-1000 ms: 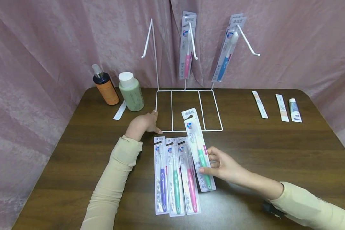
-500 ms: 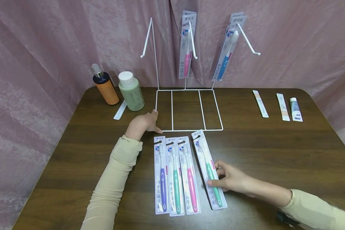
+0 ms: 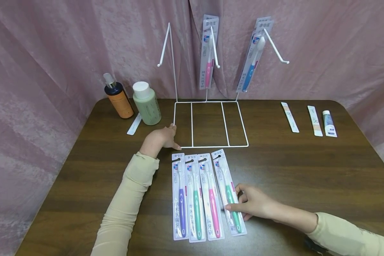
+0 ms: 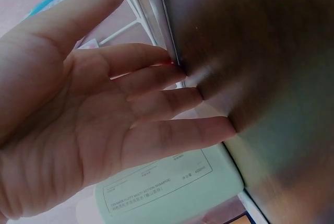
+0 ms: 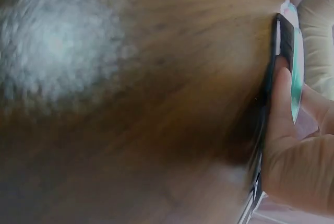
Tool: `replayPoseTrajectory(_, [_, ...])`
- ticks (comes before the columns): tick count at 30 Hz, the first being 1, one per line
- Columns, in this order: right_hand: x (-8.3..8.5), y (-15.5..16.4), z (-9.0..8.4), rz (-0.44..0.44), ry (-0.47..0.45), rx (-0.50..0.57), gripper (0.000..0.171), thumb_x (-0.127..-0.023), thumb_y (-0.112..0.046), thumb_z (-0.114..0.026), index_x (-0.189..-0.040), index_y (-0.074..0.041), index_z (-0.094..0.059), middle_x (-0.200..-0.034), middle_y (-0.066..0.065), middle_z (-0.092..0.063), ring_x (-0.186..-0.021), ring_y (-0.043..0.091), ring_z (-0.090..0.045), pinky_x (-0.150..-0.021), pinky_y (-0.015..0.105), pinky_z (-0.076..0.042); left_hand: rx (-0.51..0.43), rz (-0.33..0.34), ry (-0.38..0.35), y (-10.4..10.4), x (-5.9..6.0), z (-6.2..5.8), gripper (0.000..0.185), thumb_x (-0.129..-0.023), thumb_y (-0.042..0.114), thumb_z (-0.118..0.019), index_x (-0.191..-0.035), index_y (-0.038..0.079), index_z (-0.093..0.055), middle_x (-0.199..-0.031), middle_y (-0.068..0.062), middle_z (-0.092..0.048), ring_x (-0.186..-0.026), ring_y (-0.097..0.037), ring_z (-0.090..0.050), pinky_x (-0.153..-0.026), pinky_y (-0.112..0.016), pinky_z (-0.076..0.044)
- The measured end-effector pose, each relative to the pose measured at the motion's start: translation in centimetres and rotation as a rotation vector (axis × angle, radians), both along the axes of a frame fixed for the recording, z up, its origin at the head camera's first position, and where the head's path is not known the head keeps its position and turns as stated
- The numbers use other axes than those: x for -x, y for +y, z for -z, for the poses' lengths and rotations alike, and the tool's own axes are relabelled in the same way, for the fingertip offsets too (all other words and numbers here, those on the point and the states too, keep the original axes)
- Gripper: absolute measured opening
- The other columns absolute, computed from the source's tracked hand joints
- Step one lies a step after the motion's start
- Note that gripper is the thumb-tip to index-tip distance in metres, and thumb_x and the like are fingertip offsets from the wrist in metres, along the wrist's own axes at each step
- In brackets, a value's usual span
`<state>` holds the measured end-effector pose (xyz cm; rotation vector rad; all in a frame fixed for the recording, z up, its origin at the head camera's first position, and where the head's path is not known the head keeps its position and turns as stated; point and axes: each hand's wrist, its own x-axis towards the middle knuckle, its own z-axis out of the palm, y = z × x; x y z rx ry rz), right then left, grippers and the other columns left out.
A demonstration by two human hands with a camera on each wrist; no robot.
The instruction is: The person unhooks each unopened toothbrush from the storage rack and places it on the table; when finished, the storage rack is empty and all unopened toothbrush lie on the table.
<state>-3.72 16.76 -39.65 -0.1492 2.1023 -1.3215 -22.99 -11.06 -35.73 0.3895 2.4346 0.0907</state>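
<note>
My right hand (image 3: 257,203) pinches a packaged toothbrush (image 3: 224,174) with a green handle by its right edge. In the right wrist view this pack (image 5: 297,62) lies close to the tabletop, thumb on one side. To its left lie three packaged toothbrushes in a row: purple (image 3: 181,206), green (image 3: 196,209) and pink (image 3: 214,208). My left hand (image 3: 160,139) rests at the left front corner of the white wire rack (image 3: 211,147). In the left wrist view the left hand (image 4: 125,98) has straight fingers, their tips at the tabletop.
Toothbrush packs hang on the rack's middle hook (image 3: 215,49) and right hook (image 3: 275,46); the left hook (image 3: 164,46) is bare. An orange bottle (image 3: 120,101) and a green shampoo bottle (image 3: 147,105) stand at left. Narrow strips (image 3: 289,117) and a small tube (image 3: 329,123) lie at right.
My right hand has brought the green toothbrush pack from over the rack's front edge toward me, first rightward, then slightly left beside the row. My left hand has stayed put.
</note>
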Motion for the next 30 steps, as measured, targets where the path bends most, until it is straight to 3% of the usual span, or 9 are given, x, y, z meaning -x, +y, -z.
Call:
replayPoseTrajectory(5, [-0.2, -0.3, 0.0, -0.059, 0.038, -0.089, 0.042, -0.079, -0.035, -0.074, -0.093, -0.003, -0.052, -0.059, 0.002, -0.065, -0.045, 0.016, -0.062, -0.043, 0.031, -0.05, -0.001, -0.007, -0.006, 0.0, -0.1, 0.1, 0.093, -0.09, 0.04, -0.059, -0.148, -0.003, 0.0, -0.155, -0.018, 0.004, -0.142, -0.036, -0.005, -0.113, -0.048, -0.015])
replayPoseTrajectory(13, [0.0, -0.5, -0.7, -0.139, 0.07, -0.12, 0.038, -0.082, -0.04, -0.07, -0.079, -0.006, -0.054, -0.05, 0.004, -0.061, -0.042, 0.016, -0.061, -0.041, 0.03, -0.049, -0.009, -0.007, 0.009, 0.0, 0.0, 0.2, 0.093, -0.09, 0.04, -0.06, -0.148, -0.003, -0.001, -0.155, -0.018, 0.002, -0.141, -0.036, -0.007, -0.113, -0.048, -0.015])
replayPoseTrajectory(22, [0.2, -0.8, -0.5, -0.199, 0.17, -0.2, 0.041, -0.081, -0.048, -0.067, -0.07, -0.011, -0.053, -0.044, 0.0, -0.057, -0.037, 0.014, -0.057, -0.037, 0.025, -0.042, -0.002, 0.006, 0.019, 0.0, 0.0, 0.1, 0.093, -0.09, 0.041, -0.06, -0.147, -0.004, -0.003, -0.155, -0.019, 0.0, -0.141, -0.037, -0.008, -0.113, -0.047, -0.015])
replayPoseTrajectory(30, [0.6, -0.7, -0.7, -0.228, 0.273, -0.232, 0.043, -0.081, -0.05, -0.065, -0.069, -0.013, -0.048, -0.041, -0.005, -0.052, -0.034, 0.009, -0.053, -0.035, 0.022, -0.036, -0.002, 0.006, 0.015, -0.2, 1.0, 1.5, 0.102, -0.084, 0.048, -0.064, -0.148, -0.004, -0.003, -0.155, -0.019, -0.001, -0.141, -0.038, -0.009, -0.113, -0.049, -0.018])
